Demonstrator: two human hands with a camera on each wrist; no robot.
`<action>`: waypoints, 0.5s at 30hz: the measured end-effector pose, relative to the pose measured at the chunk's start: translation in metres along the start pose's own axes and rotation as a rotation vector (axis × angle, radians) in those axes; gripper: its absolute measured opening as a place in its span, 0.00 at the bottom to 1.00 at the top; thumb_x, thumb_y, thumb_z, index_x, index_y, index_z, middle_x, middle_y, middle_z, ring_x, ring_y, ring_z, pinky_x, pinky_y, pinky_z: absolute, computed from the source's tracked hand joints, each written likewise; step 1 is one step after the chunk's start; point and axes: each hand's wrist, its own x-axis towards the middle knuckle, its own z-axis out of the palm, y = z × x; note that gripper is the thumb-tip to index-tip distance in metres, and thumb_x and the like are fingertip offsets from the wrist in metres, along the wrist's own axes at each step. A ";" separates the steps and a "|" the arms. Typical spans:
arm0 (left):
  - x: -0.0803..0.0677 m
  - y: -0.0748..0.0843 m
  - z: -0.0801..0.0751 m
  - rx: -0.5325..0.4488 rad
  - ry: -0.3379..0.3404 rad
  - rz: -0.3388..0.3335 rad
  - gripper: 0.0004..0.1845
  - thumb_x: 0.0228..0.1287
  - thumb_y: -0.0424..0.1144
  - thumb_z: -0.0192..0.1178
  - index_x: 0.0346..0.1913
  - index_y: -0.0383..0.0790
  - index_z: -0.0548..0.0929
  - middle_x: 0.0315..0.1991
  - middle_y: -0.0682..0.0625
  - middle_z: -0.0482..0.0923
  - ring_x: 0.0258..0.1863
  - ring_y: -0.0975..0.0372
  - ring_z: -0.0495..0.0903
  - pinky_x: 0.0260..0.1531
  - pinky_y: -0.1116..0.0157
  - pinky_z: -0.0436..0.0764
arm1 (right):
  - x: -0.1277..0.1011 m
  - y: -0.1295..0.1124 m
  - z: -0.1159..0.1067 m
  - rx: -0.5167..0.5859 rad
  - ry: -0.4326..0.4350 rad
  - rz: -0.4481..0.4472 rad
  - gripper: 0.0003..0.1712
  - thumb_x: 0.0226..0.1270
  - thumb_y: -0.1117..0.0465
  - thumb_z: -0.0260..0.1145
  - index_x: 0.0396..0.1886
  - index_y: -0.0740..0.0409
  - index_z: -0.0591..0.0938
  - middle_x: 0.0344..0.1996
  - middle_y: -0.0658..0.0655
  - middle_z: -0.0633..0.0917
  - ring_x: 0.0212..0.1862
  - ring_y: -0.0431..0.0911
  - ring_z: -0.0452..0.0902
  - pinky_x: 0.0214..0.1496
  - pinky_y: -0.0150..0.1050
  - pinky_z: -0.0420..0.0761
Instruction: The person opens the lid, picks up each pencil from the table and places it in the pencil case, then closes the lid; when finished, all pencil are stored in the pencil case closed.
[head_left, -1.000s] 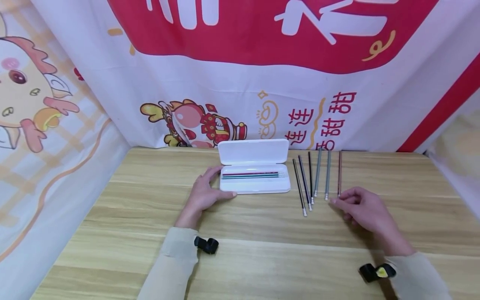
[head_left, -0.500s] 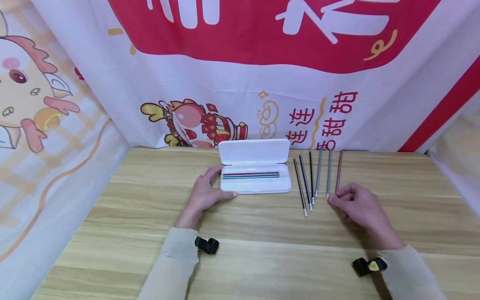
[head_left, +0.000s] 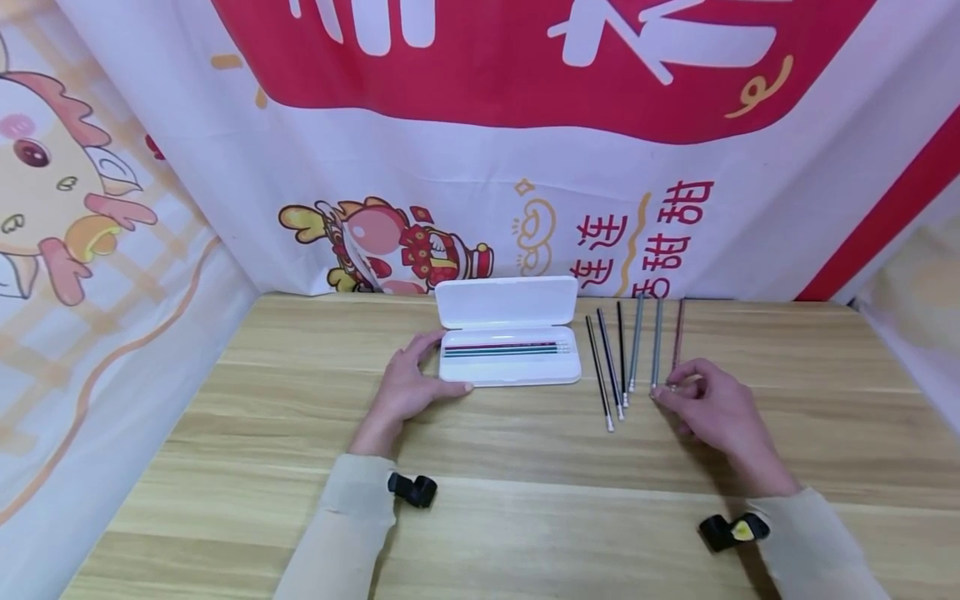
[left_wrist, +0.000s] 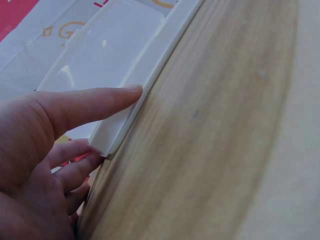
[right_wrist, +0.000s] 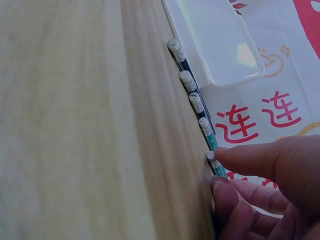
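A white pencil case [head_left: 510, 373] stands with its lid raised, near the table's back edge. Red and green pencils [head_left: 506, 352] lie inside it. My left hand [head_left: 405, 387] holds the case's left end, the thumb along its front edge and the fingers at the left corner. To the right, my right hand [head_left: 708, 408] has its thumb and index finger at the eraser end of a grey-green pencil [head_left: 657, 342], seemingly pinching it; that white eraser [right_wrist: 212, 156] shows between them in the right wrist view. A reddish pencil [head_left: 678, 333] lies just beyond, its near end hidden by the fingers.
Left of the right hand lie several more pencils: dark ones, such as a black pencil [head_left: 597, 367], and another grey-green pencil [head_left: 636, 342]. A printed cloth [head_left: 465, 158] hangs behind the wooden table [head_left: 525, 467].
My right hand has moved slightly left and forward, to the grey-green pencil's end. The reddish pencil's near end has shifted a little left. My left hand and the case stay put.
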 end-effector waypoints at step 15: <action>-0.001 0.001 0.000 0.007 0.003 -0.006 0.52 0.51 0.47 0.86 0.80 0.62 0.71 0.88 0.48 0.55 0.89 0.41 0.40 0.85 0.33 0.44 | -0.001 0.003 -0.002 -0.024 -0.017 -0.007 0.23 0.83 0.45 0.63 0.59 0.60 0.79 0.37 0.58 0.87 0.33 0.49 0.82 0.31 0.40 0.85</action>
